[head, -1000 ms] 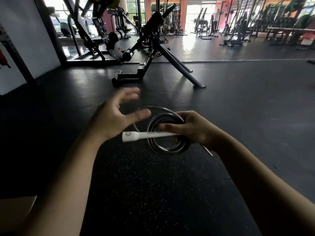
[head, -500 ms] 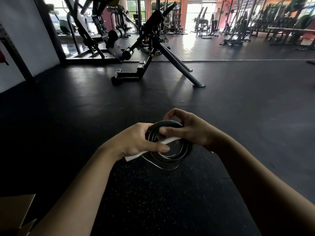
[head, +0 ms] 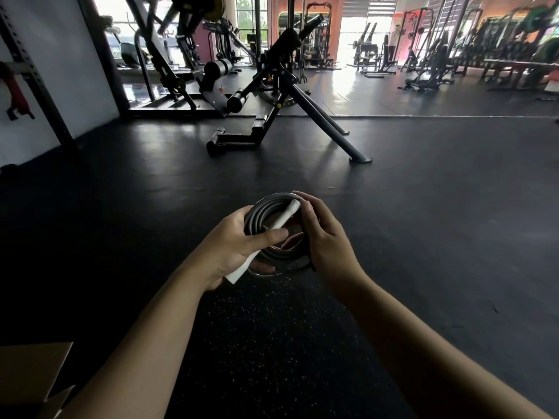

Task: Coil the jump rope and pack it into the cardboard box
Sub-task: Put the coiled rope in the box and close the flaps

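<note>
I hold the coiled jump rope [head: 272, 256] between both hands, above the dark floor [head: 423, 207]. My left hand [head: 233, 247] grips the coil's left side, thumb pressed across the white handle [head: 282, 217], whose lower end pokes out below my palm. My right hand [head: 325, 237] wraps the coil's right side, fingers curled over its top edge by the handle's upper end. The cardboard box [head: 30, 376] sits low at my left, well apart from the rope.
</note>
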Demonstrator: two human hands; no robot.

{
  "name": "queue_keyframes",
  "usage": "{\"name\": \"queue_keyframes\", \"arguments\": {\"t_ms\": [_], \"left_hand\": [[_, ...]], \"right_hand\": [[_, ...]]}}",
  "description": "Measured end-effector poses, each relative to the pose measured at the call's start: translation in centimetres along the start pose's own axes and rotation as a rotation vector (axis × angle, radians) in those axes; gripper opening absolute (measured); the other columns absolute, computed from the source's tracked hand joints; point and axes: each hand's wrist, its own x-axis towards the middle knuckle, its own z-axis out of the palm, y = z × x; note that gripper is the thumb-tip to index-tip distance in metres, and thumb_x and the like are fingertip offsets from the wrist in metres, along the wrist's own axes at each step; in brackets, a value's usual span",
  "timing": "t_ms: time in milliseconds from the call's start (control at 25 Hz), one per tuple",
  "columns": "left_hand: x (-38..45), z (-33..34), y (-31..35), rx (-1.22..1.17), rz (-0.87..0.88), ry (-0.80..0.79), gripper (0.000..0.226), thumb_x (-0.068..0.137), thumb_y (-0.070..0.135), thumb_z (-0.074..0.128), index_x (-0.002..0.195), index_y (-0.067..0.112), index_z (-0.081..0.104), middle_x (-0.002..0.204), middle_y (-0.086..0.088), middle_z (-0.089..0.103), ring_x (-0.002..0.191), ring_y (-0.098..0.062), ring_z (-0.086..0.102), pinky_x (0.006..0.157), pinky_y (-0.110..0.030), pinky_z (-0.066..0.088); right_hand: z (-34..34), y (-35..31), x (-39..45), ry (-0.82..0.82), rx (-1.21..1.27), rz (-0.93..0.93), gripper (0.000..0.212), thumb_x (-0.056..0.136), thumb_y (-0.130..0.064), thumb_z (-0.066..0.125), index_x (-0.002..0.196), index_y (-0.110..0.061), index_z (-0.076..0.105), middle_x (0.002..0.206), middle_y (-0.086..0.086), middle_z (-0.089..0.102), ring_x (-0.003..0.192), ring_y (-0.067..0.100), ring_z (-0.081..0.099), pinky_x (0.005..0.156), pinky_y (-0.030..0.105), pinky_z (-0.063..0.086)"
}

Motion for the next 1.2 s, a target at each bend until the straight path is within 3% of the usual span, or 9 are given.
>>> {"name": "queue_keyframes", "arguments": {"t_ms": [160,320,440,520,680,880,1000,1080,1200], "left_hand": [[-1.9,-2.8,-0.4,0.043,-0.022,0.018,0.054,0.079,0.040,0.081,0.128,0.028,0.064,0.110,0.004,0.079,0.102,-0.014,0.076,0.077,-0.026,0.058],[-6.0,-7.6,-1.1,0.055,-0.123,0.094,0.057,0.084,0.039,0.079,0.134,0.026,0.054,0.115,0.004,0.075,0.100,-0.008,0.073,0.084,-0.022,0.054],[-10.6,-12.6,-1.5,0.074,-0.166,0.195,0.059,0.078,0.043,0.080,0.131,0.026,0.061,0.112,0.005,0.075,0.095,-0.005,0.074,0.082,-0.021,0.054],[-14.3,-16.1,-1.7,0.037,-0.186,0.305,0.043,0.082,0.034,0.081,0.123,0.027,0.068,0.112,0.000,0.076,0.092,-0.008,0.074,0.075,-0.023,0.059],[-22.1,-23.1,-3.0,-0.073,-0.249,0.507,0.040,0.083,0.025,0.084,0.121,0.025,0.072,0.116,-0.005,0.076,0.101,-0.021,0.075,0.079,-0.043,0.066],[-32.1,-30.6,-6.6,-0.085,-0.283,0.705,0.055,0.073,0.039,0.090,0.124,0.030,0.071,0.118,0.001,0.078,0.112,-0.022,0.074,0.103,-0.051,0.056],[-37.6,-33.7,-9.7,-0.212,-0.305,0.864,0.058,0.076,0.025,0.090,0.128,0.020,0.066,0.122,-0.010,0.075,0.110,-0.029,0.073,0.098,-0.053,0.058],[-40.6,-34.9,-11.7,-0.241,-0.336,0.944,0.067,0.068,0.029,0.094,0.129,0.021,0.066,0.123,-0.009,0.074,0.110,-0.029,0.073,0.096,-0.052,0.059],[-43.8,-36.7,-15.0,-0.256,-0.391,0.992,0.061,0.079,0.022,0.087,0.135,0.021,0.062,0.124,-0.005,0.073,0.103,-0.019,0.071,0.076,-0.030,0.059]], "right_hand": [[3.1,0.4,-0.5,-0.020,0.120,0.070,0.033,0.112,-0.031,0.041,0.126,-0.019,0.069,0.115,0.016,0.076,0.088,0.027,0.069,0.077,0.042,0.059],[8.5,0.8,-1.8,-0.104,0.178,0.147,0.032,0.112,-0.030,0.042,0.125,-0.019,0.069,0.110,0.010,0.077,0.080,0.015,0.069,0.069,0.029,0.057],[14.3,0.7,-3.2,-0.188,0.261,0.220,0.032,0.112,-0.029,0.043,0.125,-0.016,0.069,0.114,0.011,0.078,0.095,0.021,0.075,0.082,0.036,0.059],[19.0,0.4,-4.4,-0.256,0.285,0.269,0.032,0.111,-0.031,0.044,0.125,-0.017,0.070,0.118,0.012,0.078,0.109,0.028,0.075,0.096,0.046,0.060],[29.1,0.0,-7.6,-0.409,0.282,0.313,0.032,0.110,-0.035,0.046,0.123,-0.021,0.072,0.122,0.012,0.077,0.119,0.035,0.071,0.107,0.060,0.052],[39.9,0.1,-12.7,-0.624,0.280,0.399,0.033,0.111,-0.035,0.044,0.125,-0.023,0.071,0.121,0.008,0.077,0.115,0.029,0.074,0.103,0.054,0.057],[45.7,1.3,-15.9,-0.746,0.273,0.465,0.034,0.111,-0.034,0.043,0.126,-0.022,0.071,0.122,0.010,0.077,0.117,0.029,0.073,0.103,0.055,0.056],[48.9,2.2,-17.9,-0.813,0.250,0.520,0.035,0.111,-0.030,0.042,0.127,-0.019,0.071,0.121,0.011,0.077,0.116,0.027,0.074,0.103,0.052,0.057],[53.4,5.5,-20.0,-0.830,0.180,0.572,0.036,0.109,-0.022,0.043,0.130,-0.012,0.071,0.115,0.007,0.077,0.110,0.007,0.074,0.102,0.037,0.058]]}}
